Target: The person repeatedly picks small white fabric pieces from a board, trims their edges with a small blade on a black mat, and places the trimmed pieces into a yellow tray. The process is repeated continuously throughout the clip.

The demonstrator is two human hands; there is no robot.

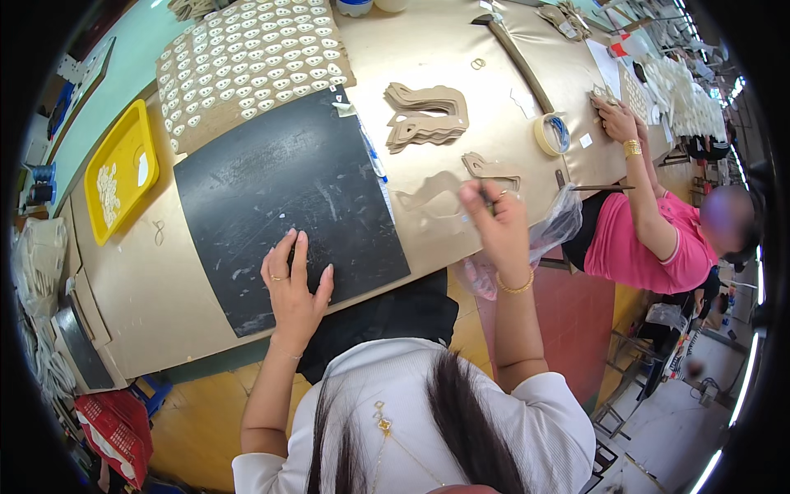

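Note:
My left hand [295, 280] rests on a large black mat [284, 193], fingers spread, with nothing in it. Above the table, right of the mat, my right hand [500, 226] is closed around a slim dark tool [491, 198], mostly hidden by the fingers. Close to its fingertips is a blurred beige cut piece [440, 193]; whether the hand touches it I cannot tell. Beyond that lie a small stack of beige pieces [485, 167] and a taller stack of curved beige pieces [426, 118]. A blue-and-white pen [374, 156] lies along the mat's right edge.
A sheet with rows of small white shapes [255, 58] lies beyond the mat. To the left is a yellow tray [123, 177] with small pale pieces. A hammer [518, 62], a tape roll [551, 134] and a plastic bag [555, 222] are at right. A co-worker in pink [642, 243] handles pieces there.

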